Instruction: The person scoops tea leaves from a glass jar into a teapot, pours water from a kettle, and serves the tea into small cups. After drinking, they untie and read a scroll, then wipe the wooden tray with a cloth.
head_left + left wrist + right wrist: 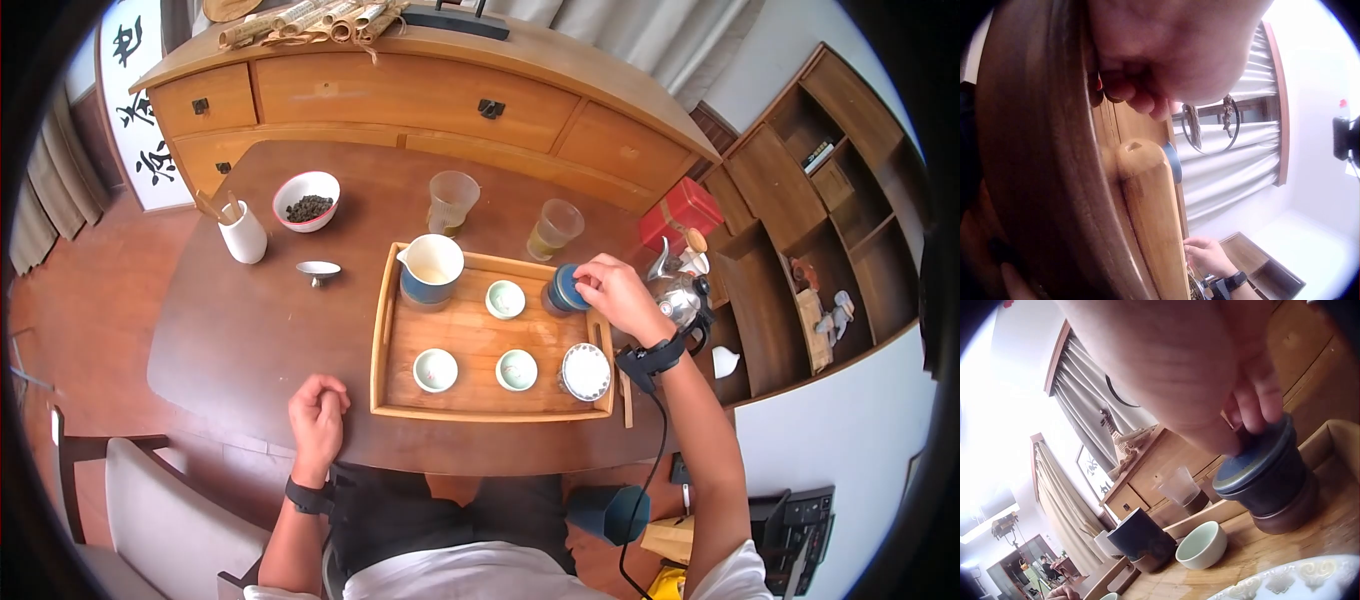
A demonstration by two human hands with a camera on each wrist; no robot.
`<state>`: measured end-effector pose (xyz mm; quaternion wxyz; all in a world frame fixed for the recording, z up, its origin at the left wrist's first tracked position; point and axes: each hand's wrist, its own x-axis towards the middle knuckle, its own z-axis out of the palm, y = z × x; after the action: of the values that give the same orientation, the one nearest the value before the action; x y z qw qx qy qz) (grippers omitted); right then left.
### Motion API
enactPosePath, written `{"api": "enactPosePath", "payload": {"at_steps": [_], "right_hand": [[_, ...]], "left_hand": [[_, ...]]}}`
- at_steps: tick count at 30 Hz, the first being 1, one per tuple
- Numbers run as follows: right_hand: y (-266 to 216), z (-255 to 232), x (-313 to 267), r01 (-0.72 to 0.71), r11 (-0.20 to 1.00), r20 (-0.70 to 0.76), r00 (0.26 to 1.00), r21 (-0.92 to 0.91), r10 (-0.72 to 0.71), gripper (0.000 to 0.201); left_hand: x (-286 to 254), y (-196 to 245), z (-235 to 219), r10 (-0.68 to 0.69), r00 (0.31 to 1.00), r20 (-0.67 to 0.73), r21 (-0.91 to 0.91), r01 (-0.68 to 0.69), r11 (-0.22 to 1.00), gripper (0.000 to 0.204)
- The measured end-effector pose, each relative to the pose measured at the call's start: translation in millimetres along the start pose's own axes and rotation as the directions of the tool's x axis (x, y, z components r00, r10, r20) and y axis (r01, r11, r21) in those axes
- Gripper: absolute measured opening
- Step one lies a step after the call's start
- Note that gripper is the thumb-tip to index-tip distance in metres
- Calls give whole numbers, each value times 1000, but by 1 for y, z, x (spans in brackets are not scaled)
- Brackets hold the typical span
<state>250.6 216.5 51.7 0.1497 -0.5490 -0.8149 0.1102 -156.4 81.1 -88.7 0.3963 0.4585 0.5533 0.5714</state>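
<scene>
My right hand point(617, 297) is over the tray's right side. Its fingertips pinch the top of a blue lid point(1260, 456), which sits on a dark blue lidded tea bowl point(1279, 497) with a brown base. My left hand point(318, 415) rests at the table's front edge, left of the tray, fingers loosely curled and holding nothing. On the wooden tray point(470, 408) stand a blue and white pitcher point(428, 290) with pale liquid and three pale green cups, one of them a teacup point(506, 299) near the middle. A white patterned bowl point(585, 372) fills the front right corner.
Behind the tray stand two clear glasses, one a tall glass point(453, 200). A bowl of tea leaves point(307, 201), a white tool holder point(243, 234) and a small strainer point(319, 270) stand left. A silver kettle point(680, 298) and a red box point(683, 212) are at right.
</scene>
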Motion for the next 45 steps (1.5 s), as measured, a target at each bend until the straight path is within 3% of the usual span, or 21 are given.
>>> {"api": "enactPosePath", "payload": {"at_steps": [7,10,13,16,26,39,45], "right_hand": [[1,6,1,-68,996,-19,997,65,69,20],[-5,5,-1,-48,994,-68,996,101,55,39],[-13,4,0,-59,998,40,997,8,59,64],[1,16,5,26,997,151,988,-66,-16,80],[1,18,16,35,987,224,975,-155,1,68],[6,23,18,-40,998,213,976,-52,50,56],[8,25,16,5,1000,243,970,-27,2,57]], "left_hand": [[1,-6,0,-3,1000,5,-19,3,1000,22],[1,-4,0,-4,1000,9,-9,4,1000,23],[1,-4,-1,1,1000,12,-5,-1,1000,22],[1,-3,0,15,1000,10,3,-15,1000,22],[0,-2,-1,-18,1000,11,-11,18,1000,22],[1,0,0,-20,999,28,-27,21,999,22],[1,-2,1,-15,999,44,-46,17,999,22]]}}
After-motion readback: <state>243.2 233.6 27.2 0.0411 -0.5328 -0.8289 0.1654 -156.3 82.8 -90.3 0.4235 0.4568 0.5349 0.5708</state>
